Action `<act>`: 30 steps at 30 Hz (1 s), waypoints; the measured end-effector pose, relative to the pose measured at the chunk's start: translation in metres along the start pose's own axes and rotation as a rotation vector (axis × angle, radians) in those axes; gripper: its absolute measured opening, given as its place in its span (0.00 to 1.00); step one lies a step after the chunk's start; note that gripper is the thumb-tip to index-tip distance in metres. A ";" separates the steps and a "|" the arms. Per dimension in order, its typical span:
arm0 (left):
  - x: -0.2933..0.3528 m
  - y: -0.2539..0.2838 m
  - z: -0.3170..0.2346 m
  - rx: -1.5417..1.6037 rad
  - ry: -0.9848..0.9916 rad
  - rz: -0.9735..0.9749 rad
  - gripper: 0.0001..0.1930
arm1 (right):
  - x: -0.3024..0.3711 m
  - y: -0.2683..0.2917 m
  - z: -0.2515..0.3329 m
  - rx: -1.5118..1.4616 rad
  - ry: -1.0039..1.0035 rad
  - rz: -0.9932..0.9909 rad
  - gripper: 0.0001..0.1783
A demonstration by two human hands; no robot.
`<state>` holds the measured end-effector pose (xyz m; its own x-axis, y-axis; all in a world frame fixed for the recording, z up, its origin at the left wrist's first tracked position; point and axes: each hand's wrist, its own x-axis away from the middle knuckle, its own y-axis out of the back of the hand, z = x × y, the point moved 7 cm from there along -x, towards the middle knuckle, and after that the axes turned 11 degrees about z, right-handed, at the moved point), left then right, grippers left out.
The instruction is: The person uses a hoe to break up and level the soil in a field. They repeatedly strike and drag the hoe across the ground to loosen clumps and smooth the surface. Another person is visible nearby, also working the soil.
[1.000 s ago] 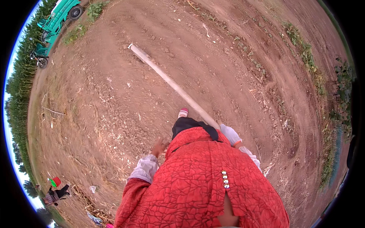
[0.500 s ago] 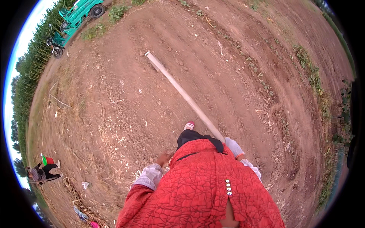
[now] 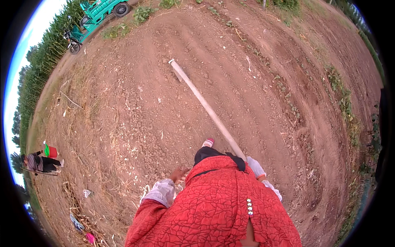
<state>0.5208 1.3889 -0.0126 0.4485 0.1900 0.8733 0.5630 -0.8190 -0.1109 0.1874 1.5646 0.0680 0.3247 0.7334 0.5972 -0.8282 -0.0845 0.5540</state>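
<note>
My right hand (image 3: 255, 166), in what looks like a white glove, is at the near end of a hoe (image 3: 210, 112), beside my red quilted jacket. Its fingers are mostly hidden, but the long pale handle runs straight out from it. The handle slants up and to the left, and its far end, with a small flat blade under it, is close to the soil. My left hand (image 3: 178, 174) hangs bare below a white cuff, left of the jacket. Its fingers are loosely apart with nothing in them. One of my shoes (image 3: 208, 142) shows left of the handle.
Brown tilled soil with clods and dry stalks surrounds me. A turquoise cargo tricycle (image 3: 98, 15) stands far left by tall green crops (image 3: 40, 82). At the left a person (image 3: 42, 163) carries a red and green bucket (image 3: 50, 151). Low plants (image 3: 339, 88) line the right.
The view has shifted, so the tricycle and the hoe's far end appear farther right. The person with the bucket is higher in view. My right hand stays on the handle, my left stays free.
</note>
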 end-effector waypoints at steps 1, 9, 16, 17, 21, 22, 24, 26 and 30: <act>-0.002 0.001 0.003 -0.036 -0.010 -0.010 0.35 | 0.000 -0.001 0.000 0.005 -0.029 0.013 0.21; -0.003 -0.007 0.022 -0.088 0.004 0.019 0.38 | 0.000 -0.002 -0.006 -0.022 -0.006 0.034 0.23; 0.036 -0.015 0.048 -0.255 -0.104 -0.114 0.34 | 0.008 -0.001 0.015 -0.019 -0.114 0.079 0.26; 0.025 -0.005 0.071 -0.351 -0.161 -0.143 0.31 | 0.009 0.000 0.019 -0.022 -0.126 0.084 0.26; 0.035 -0.019 0.086 -0.234 -0.125 -0.126 0.25 | 0.010 -0.008 0.010 -0.033 -0.184 0.124 0.31; 0.034 -0.020 0.087 -0.194 -0.093 -0.104 0.24 | 0.011 -0.007 0.013 -0.035 -0.181 0.117 0.29; 0.011 -0.009 0.110 -0.254 -0.090 -0.034 0.24 | 0.012 -0.002 0.019 -0.031 -0.175 0.100 0.27; -0.002 -0.004 0.107 -0.368 -0.167 0.032 0.25 | 0.011 0.001 0.022 -0.002 -0.178 0.095 0.27; 0.019 -0.002 0.051 0.065 0.065 -0.096 0.27 | 0.013 0.002 0.022 -0.039 -0.159 0.096 0.28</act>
<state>0.5633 1.4218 -0.0201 0.3456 0.2283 0.9102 0.6459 -0.7615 -0.0542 0.1996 1.5586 0.0899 0.3087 0.6073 0.7320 -0.8751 -0.1203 0.4688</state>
